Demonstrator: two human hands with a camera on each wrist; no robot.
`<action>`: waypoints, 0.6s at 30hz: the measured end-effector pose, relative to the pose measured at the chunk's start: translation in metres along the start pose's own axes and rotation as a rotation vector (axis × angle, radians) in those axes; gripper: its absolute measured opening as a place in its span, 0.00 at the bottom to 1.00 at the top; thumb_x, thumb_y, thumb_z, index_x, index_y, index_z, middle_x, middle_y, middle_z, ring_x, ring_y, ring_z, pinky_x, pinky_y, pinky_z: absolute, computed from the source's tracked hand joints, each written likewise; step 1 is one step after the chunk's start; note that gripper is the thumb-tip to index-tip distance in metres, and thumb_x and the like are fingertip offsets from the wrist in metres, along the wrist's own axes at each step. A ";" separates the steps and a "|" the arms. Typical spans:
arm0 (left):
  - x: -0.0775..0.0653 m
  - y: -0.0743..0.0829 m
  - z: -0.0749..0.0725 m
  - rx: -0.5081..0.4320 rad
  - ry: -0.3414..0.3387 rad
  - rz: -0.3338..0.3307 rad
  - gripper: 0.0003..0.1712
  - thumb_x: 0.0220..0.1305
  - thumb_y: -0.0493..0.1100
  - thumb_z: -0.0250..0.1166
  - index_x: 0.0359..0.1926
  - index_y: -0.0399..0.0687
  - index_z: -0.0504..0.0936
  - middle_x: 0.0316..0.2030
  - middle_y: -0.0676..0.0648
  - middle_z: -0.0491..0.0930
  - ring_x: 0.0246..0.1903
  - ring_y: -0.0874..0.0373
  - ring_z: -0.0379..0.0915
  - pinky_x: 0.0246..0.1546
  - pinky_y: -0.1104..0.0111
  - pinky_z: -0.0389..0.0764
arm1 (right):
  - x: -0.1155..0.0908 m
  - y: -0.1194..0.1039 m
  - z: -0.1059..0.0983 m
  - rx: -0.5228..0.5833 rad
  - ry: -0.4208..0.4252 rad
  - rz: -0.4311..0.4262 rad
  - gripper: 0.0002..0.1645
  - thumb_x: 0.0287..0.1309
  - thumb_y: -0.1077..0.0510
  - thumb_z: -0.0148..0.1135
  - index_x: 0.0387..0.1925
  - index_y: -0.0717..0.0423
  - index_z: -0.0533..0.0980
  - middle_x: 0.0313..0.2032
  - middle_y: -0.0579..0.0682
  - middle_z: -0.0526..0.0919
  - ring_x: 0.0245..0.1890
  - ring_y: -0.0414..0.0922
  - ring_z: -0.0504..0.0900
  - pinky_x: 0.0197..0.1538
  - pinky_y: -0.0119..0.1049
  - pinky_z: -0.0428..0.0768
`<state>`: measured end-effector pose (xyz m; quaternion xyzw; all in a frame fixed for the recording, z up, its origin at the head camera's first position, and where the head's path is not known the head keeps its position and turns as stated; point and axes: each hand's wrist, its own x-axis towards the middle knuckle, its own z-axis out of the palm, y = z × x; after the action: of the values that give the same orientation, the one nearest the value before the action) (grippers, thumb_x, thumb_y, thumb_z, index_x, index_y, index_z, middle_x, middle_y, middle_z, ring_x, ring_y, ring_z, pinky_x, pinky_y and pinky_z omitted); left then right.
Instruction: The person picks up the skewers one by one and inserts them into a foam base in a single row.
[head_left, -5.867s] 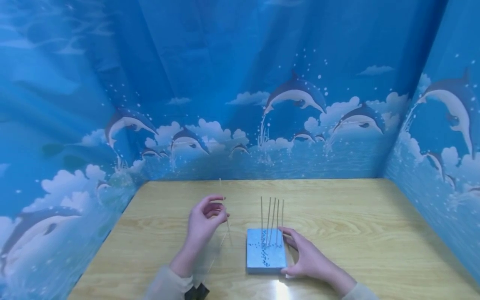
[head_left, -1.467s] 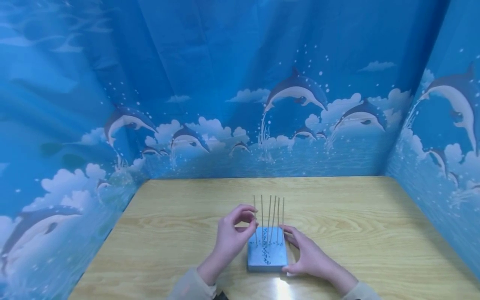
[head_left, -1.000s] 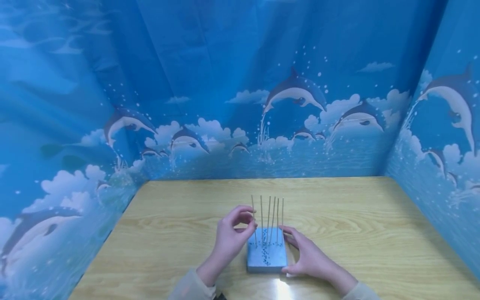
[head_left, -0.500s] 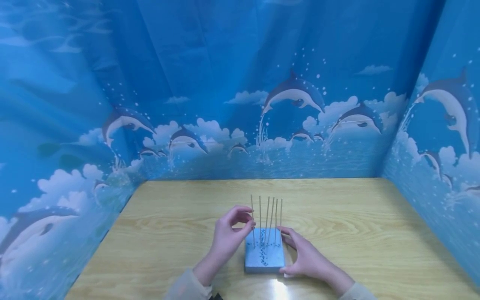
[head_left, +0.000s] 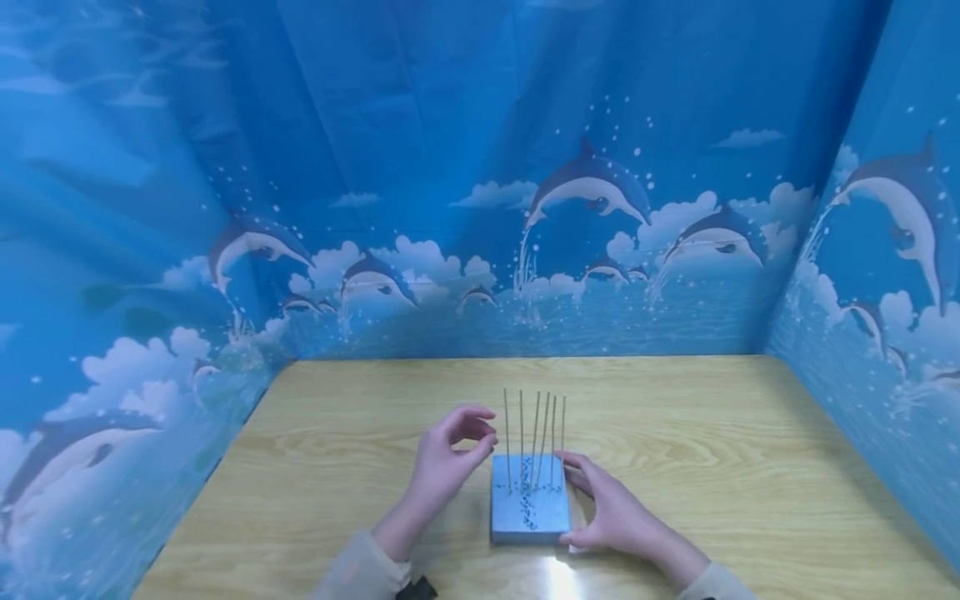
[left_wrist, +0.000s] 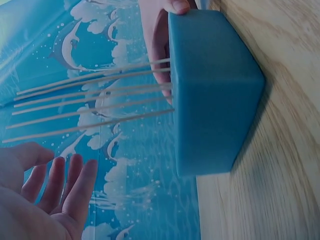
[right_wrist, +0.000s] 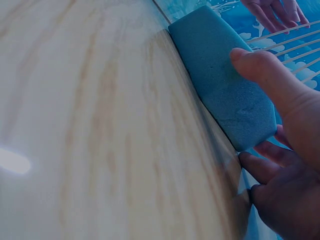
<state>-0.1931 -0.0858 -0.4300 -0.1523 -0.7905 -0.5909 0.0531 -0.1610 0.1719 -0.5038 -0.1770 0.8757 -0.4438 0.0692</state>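
A blue foam block (head_left: pixel 551 515) lies on the table, its top dotted with small dark holes. Several thin wooden sticks (head_left: pixel 507 433) rise from it, roughly upright in a row, some leaning slightly. Just left of the leftmost stick is my left hand (head_left: pixel 442 458), fingers loosely bent and nothing in them; the left wrist view shows a gap between the fingertips (left_wrist: pixel 90 167) and the sticks (left_wrist: pixel 90 126). My right hand (head_left: pixel 611 510) grips the block's right side. In the right wrist view its thumb (right_wrist: pixel 255 65) presses one face of the block (right_wrist: pixel 215 65), with fingers around the far corner.
The wooden table (head_left: pixel 315 467) extends around the block on all sides. A blue curtain (head_left: pixel 420 167) printed with dolphins closes off the back and both sides. A small black object (head_left: pixel 416 588) shows by the left cuff.
My left hand carried a stick from the left to the block, where it now stands at the row's left end. The fingers have let go and drawn back left. The right hand stayed put.
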 end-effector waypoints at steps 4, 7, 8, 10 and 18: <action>0.000 -0.005 -0.007 0.026 0.016 -0.009 0.16 0.57 0.32 0.69 0.47 0.45 0.82 0.36 0.45 0.85 0.37 0.60 0.82 0.42 0.74 0.85 | 0.001 0.000 0.000 -0.004 0.001 -0.009 0.70 0.29 0.48 0.83 0.73 0.59 0.55 0.70 0.64 0.66 0.67 0.60 0.71 0.71 0.60 0.60; 0.000 -0.009 -0.013 0.028 0.037 -0.020 0.16 0.57 0.31 0.68 0.48 0.44 0.82 0.36 0.45 0.85 0.36 0.60 0.83 0.43 0.72 0.86 | 0.001 0.000 0.000 -0.003 0.003 -0.006 0.69 0.29 0.48 0.83 0.73 0.59 0.56 0.70 0.64 0.66 0.67 0.60 0.71 0.71 0.60 0.60; -0.001 -0.011 -0.015 0.028 0.042 -0.022 0.16 0.57 0.31 0.68 0.48 0.43 0.82 0.36 0.44 0.85 0.36 0.59 0.83 0.43 0.71 0.86 | 0.000 0.000 0.000 -0.003 0.001 -0.003 0.69 0.29 0.48 0.83 0.73 0.58 0.55 0.70 0.63 0.66 0.67 0.59 0.71 0.71 0.59 0.60; -0.002 -0.013 -0.018 0.023 0.049 -0.040 0.16 0.57 0.30 0.67 0.48 0.42 0.82 0.36 0.44 0.85 0.35 0.59 0.83 0.42 0.69 0.87 | 0.000 0.000 0.000 -0.002 -0.002 0.003 0.69 0.29 0.48 0.83 0.73 0.58 0.55 0.70 0.63 0.65 0.67 0.59 0.71 0.71 0.59 0.60; -0.004 -0.019 -0.028 -0.001 0.059 -0.118 0.16 0.58 0.30 0.66 0.49 0.41 0.81 0.38 0.38 0.84 0.36 0.57 0.84 0.39 0.71 0.87 | 0.000 0.000 0.000 -0.001 -0.005 -0.009 0.69 0.30 0.47 0.83 0.73 0.59 0.55 0.70 0.64 0.65 0.67 0.60 0.71 0.71 0.60 0.59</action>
<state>-0.1979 -0.1182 -0.4401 -0.0880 -0.7958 -0.5977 0.0412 -0.1610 0.1721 -0.5038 -0.1819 0.8750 -0.4434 0.0692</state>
